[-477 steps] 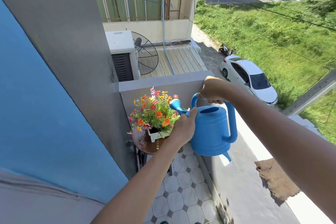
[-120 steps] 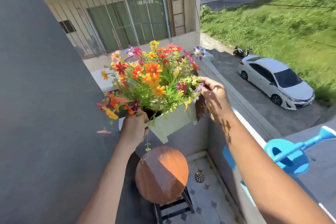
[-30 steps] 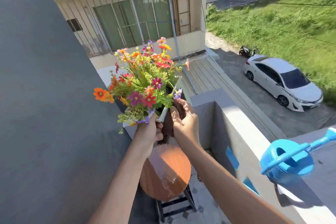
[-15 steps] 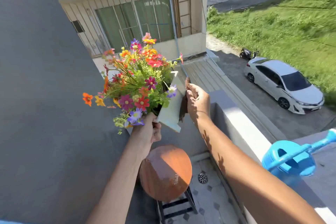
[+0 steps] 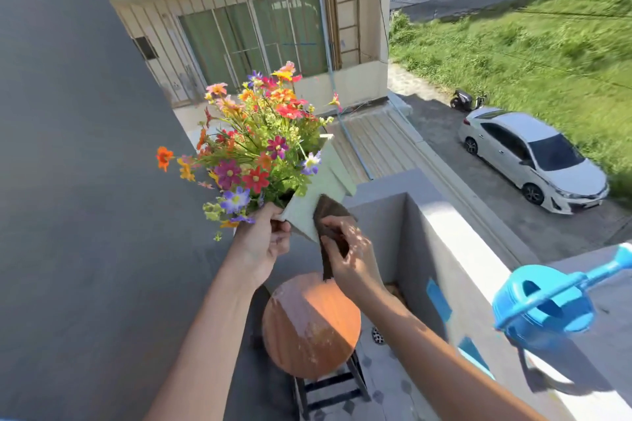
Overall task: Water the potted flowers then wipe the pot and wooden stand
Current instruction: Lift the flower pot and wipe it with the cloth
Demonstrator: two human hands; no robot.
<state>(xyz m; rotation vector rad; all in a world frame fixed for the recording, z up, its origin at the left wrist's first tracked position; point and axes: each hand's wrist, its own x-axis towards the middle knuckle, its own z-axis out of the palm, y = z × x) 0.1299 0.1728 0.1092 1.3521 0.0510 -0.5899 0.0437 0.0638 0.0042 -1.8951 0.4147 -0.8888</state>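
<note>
My left hand holds a square white pot up in the air, tilted toward the left. Colourful flowers spill out of the pot. My right hand grips a brown cloth and presses it against the pot's lower side wall. Below both hands stands the round wooden stand, its orange-brown top bare and partly worn. The blue watering can sits on the balcony ledge at the right.
A dark grey wall fills the left side. The balcony parapet runs along the right, with a tiled floor and a drain beneath. Far below are a white car, a scooter and grass.
My right hand with the cloth has slid down the pot's side, from the upper edge to near its bottom corner. The pot has tilted slightly further.
</note>
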